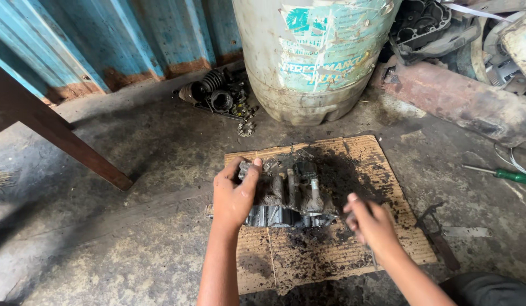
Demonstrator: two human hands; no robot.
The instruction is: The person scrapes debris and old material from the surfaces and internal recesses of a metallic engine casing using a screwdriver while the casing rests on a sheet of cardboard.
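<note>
A grimy engine casing [291, 195], caked in dark oily dirt, sits on a flattened sheet of cardboard [331, 249] laid on the concrete floor [132, 226]. The left hand [234, 195] rests on the casing's left end, its grip spread and curled over the metal, thumb raised along the upper edge. The right hand [371, 224] hovers just beside the casing's right end; it is blurred, its grip pressed together around a thin tool whose kind cannot be made out.

Black crumbs of dirt are scattered over the cardboard around the casing and below it. Straight behind the cardboard stands a large dirty plastic drum [308, 56] with a torn teal label, close to the far edge of the sheet. To the drum's left, against the blue corrugated metal wall [104, 39], lies a heap of small engine parts [217, 96] with a finned cylinder among them, and a small sprocket [246, 129] lies nearer. A slanting wooden leg [59, 133] crosses the left side, well apart from the hands. On the right lie a rusty exhaust pipe [461, 102], a green-handled screwdriver [501, 174], and a flat metal tool [465, 232] near the cardboard's right edge. More engine pieces are piled at the top right.
</note>
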